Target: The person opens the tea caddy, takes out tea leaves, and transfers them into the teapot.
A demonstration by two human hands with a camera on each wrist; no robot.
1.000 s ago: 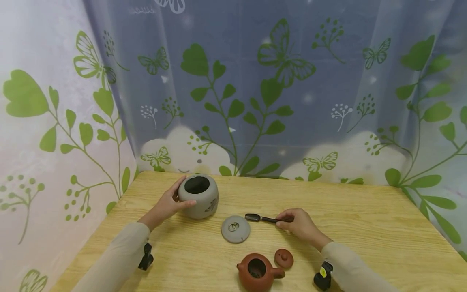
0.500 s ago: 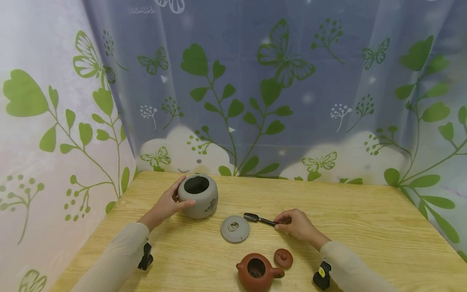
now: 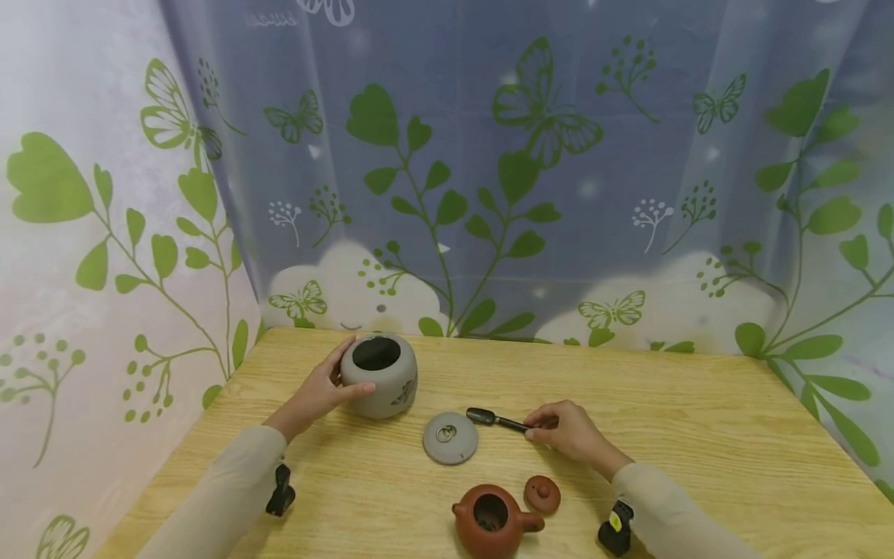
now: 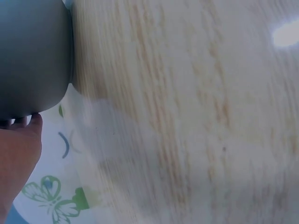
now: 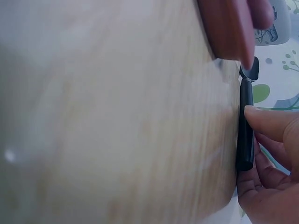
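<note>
My left hand (image 3: 323,390) holds a round grey tea jar (image 3: 391,392) by its left side, thumb across the front below the rim and fingers behind. The jar stands uncovered, its inside dark. In the left wrist view the fingertips touch the lower side of the jar (image 4: 32,51). My right hand (image 3: 574,435) pinches the handle of a dark tea scoop (image 3: 482,416) between thumb and fingers. Its bowl points left, towards the jar's grey lid (image 3: 450,439). The right wrist view shows the thumb on the scoop's black handle (image 5: 245,126), close along the tabletop.
A red-brown clay teapot (image 3: 471,536) stands uncovered at the front, with dark bits inside and its handle to the right. Its small lid (image 3: 542,494) lies just behind that handle. A patterned curtain (image 3: 594,217) rises behind the wooden table (image 3: 698,435).
Over the first half second my right hand shifts slightly left and the scoop's handle tilts a little. Since then both hands hold still, and the jar stays in place.
</note>
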